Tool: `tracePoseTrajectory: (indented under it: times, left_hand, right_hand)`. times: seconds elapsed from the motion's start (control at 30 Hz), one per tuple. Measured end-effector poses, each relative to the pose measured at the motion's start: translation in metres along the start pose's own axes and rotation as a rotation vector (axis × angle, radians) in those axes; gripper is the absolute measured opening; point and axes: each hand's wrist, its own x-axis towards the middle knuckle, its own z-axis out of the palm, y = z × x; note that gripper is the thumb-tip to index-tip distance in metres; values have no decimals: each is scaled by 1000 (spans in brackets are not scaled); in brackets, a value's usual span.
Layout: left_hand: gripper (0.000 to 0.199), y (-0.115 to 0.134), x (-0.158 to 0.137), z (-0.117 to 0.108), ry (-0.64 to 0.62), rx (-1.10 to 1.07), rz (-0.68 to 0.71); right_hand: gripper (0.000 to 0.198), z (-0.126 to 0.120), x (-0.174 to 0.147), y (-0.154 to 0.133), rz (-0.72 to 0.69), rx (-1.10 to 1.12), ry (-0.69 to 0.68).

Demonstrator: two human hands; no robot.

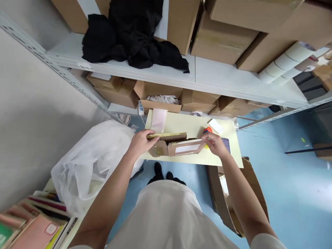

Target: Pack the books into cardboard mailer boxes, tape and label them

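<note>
The left hand (141, 143) and the right hand (216, 145) are both closed with thumb and fingers on opposite ends of one cardboard box (186, 148), over the worktop (181, 122); whether it touches, I cannot tell. One phone (226, 144) lies on the worktop. Behind the worktop, one open carton (160, 106) contains white crumpled material (166, 99). Right of the worktop, one floor carton (216, 193) contains something white.

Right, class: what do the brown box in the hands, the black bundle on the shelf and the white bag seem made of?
Brown box: matte cardboard, judging by its ragged edges. Black bundle: probably dull cloth, draped in soft folds. White bag: likely thin plastic, translucent and crinkled.
</note>
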Motion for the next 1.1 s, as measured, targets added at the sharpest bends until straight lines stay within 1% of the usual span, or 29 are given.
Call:
tracePoseTrajectory:
  times: [0.1, 0.2, 0.27, 0.37, 0.43, 0.5, 0.6, 0.67, 0.8, 0.9, 0.97, 1.03, 1.1]
  left_hand:
    - [17, 3, 16, 6, -43, -39, -13]
    - [18, 1, 24, 16, -81, 44, 54]
    - [18, -2, 26, 23, -58, 127, 124]
    - [16, -5, 26, 31, 25, 241, 208]
    - [16, -4, 24, 35, 64, 276, 235]
    - [16, -1, 21, 40, 71, 286, 242]
    - [14, 5, 17, 51, 72, 309, 269]
    - [11, 7, 17, 61, 87, 344, 311]
    - [9, 6, 21, 82, 84, 395, 366]
    - [10, -1, 27, 95, 41, 348, 372]
    - [9, -7, 32, 102, 0, 350, 381]
    - [9, -11, 37, 109, -33, 402, 400]
    - [9, -12, 41, 114, -39, 471, 424]
  right_hand:
    - [16, 0, -1, -1, 14, 1, 0]
    - [17, 0, -3, -1, -4, 17, -7]
    - [16, -3, -4, 2, -19, 9, 1]
    - [14, -11, -1, 13, -51, -23, 45]
    - [14, -19, 3, 22, -75, -37, 92]
    - [15, -26, 7, 29, -102, -44, 100]
    - [17, -33, 8, 33, -150, -79, 8]
    - [19, -33, 4, 32, -177, -120, -57]
    - [18, -18, -13, 29, -192, -128, -128]
    - [12, 0, -24, 32, -142, -37, -148]
    - [10, 12, -28, 35, -49, 66, -131]
    - [11, 21, -30, 39, 63, 176, -88]
    - [14, 27, -31, 43, 144, 246, -42]
